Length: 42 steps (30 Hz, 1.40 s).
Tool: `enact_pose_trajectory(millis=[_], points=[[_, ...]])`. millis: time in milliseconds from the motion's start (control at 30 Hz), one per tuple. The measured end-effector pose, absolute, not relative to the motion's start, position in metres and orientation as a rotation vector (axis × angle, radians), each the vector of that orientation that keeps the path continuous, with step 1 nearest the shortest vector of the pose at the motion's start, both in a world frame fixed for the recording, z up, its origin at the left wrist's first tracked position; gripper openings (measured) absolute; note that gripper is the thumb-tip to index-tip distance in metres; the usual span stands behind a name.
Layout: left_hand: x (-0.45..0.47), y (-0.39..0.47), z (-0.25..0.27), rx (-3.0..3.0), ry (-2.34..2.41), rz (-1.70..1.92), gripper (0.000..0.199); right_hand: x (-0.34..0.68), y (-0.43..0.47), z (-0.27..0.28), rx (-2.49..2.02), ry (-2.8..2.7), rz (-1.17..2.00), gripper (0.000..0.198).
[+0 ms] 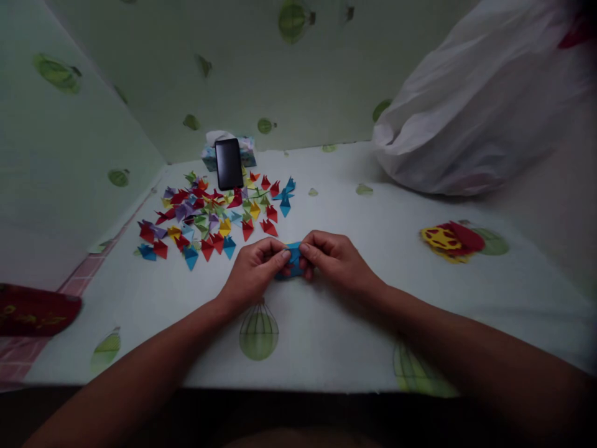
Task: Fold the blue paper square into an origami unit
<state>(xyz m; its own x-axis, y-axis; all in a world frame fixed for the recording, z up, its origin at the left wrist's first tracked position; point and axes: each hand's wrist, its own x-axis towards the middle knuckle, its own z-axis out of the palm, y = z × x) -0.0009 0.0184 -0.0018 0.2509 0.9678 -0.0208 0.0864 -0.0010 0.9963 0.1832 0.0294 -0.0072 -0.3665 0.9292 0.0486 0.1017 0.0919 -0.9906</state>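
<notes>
A small piece of folded blue paper (295, 260) is pinched between my two hands, just above the table's middle. My left hand (255, 266) grips its left side, thumb on top and fingers curled behind. On the right side, my right hand (333, 256) pinches it with thumb and forefinger. The fingers hide part of the paper, so its exact folds cannot be made out. Beyond my left hand lies a spread of small folded paper pieces (206, 249) with pointed tips, in red, blue, yellow, green and purple.
A black phone (228, 164) leans on a tissue box (249, 149) behind the folded pieces. Yellow and red cut-out shapes (441, 241) lie to the right. A big white plastic bag (448, 118) stands at the back right, and a red item (37, 309) sits at the left edge.
</notes>
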Motion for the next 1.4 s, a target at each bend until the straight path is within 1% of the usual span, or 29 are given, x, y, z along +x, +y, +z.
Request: enact_pose_trajectory(millis=[167,267,467,667,867,1000,1233,1400], points=[[-0.0013,0.0194,-0.0025,1.391,1.086,0.949,0.021,0.1838,0.0293,-0.0076,-1.028,-1.603,1.385,0.022],[-0.0014,0.0185,-0.0017,1.403,1.074,0.974,0.024,0.1831,0.0279,-0.0069,-1.027,-1.611,1.348,0.022],[-0.0012,0.0175,-0.0027,1.376,1.056,1.032,0.028,0.1814,0.0255,-0.0054,-0.985,-1.567,1.396,0.022],[-0.0001,0.0181,-0.0059,1.314,1.031,0.974,0.031,0.1815,0.0271,-0.0041,-1.030,-1.532,1.369,0.022],[-0.0015,0.0189,-0.0043,1.395,1.072,0.983,0.027,0.1825,0.0276,-0.0049,-1.011,-1.491,1.528,0.025],[-0.0021,0.0209,-0.0056,1.328,1.055,0.949,0.032,0.1837,0.0289,-0.0070,-1.018,-1.479,1.493,0.024],[-0.0025,0.0227,-0.0070,1.342,1.061,0.929,0.027,0.1827,0.0293,-0.0077,-1.024,-1.520,1.469,0.023],[-0.0032,0.0229,-0.0088,1.463,1.111,0.835,0.020,0.1821,0.0304,-0.0086,-1.020,-1.547,1.450,0.023]])
